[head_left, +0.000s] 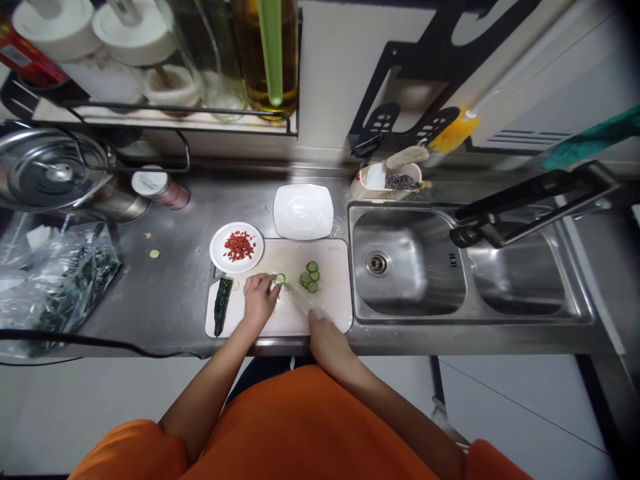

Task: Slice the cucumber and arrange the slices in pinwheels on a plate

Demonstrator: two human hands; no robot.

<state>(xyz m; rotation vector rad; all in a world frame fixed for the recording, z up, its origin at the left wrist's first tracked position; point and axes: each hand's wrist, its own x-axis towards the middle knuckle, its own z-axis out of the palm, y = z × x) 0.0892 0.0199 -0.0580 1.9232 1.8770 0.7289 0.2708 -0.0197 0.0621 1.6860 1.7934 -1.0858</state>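
My left hand [258,301] pinches a cucumber slice [281,278] between thumb and fingers over the white cutting board [333,307]. My right hand [329,341] is closed around a knife [299,298], whose blurred blade points up and left with its tip close to the slice. Several round cucumber slices [310,277] lie loosely piled on the board's right half. A dark green length of cucumber [221,307] rests along the left end of the board. Between it and my left hand is a thin pale slice.
A plate [216,250] with chopped red bits overlaps the board's upper left corner. Behind the board stands a square white dish [303,212]. To the right are a double sink [415,310] and black faucet [530,203]. A plastic bag of greens [75,280] lies at left.
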